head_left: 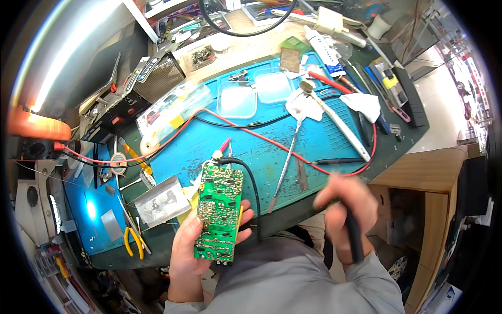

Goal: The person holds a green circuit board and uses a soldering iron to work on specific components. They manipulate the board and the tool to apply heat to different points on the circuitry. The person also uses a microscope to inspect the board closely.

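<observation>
My left hand [188, 243] holds a green circuit board [219, 212] by its sides, with the fingers wrapped behind it. Its upturned face shows solder joints and small parts. A black cable [253, 183] runs from the board's far end and hangs down beside it. To the right, past the mat's near edge, my right hand [348, 204] is blurred by motion. It is closed around a thick black rod-like thing [354, 238], whose kind I cannot make out.
On the blue mat [178, 157] lie a white-handled brush [340, 125], a thin metal tool [287, 165], red and black leads [272, 141] and clear plastic lids [238, 99]. Left of the board sit a metal tray [162, 201] and yellow-handled pliers [133, 243]. A wooden cabinet [418, 178] stands at right.
</observation>
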Demonstrator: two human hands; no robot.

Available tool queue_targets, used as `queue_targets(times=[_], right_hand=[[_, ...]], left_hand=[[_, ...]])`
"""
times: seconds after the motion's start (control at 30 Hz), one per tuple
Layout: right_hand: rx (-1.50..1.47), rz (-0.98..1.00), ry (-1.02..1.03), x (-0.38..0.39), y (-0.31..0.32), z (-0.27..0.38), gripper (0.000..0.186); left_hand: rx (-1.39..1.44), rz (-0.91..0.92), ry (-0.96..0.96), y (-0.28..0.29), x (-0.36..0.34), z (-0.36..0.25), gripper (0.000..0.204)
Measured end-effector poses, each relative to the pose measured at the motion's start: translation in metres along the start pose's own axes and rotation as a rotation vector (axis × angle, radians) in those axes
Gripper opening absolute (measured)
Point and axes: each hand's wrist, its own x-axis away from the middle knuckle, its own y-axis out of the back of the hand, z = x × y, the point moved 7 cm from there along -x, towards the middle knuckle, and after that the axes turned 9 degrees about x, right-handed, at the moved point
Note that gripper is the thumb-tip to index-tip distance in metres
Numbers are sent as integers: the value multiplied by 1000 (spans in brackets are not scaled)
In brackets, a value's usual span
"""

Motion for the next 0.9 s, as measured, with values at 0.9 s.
queue_targets(times=[0.9], right_hand=[[302,325,146,7,-6,17,40]], left_hand=[[97,82,-19,-1,-2,1,62]])
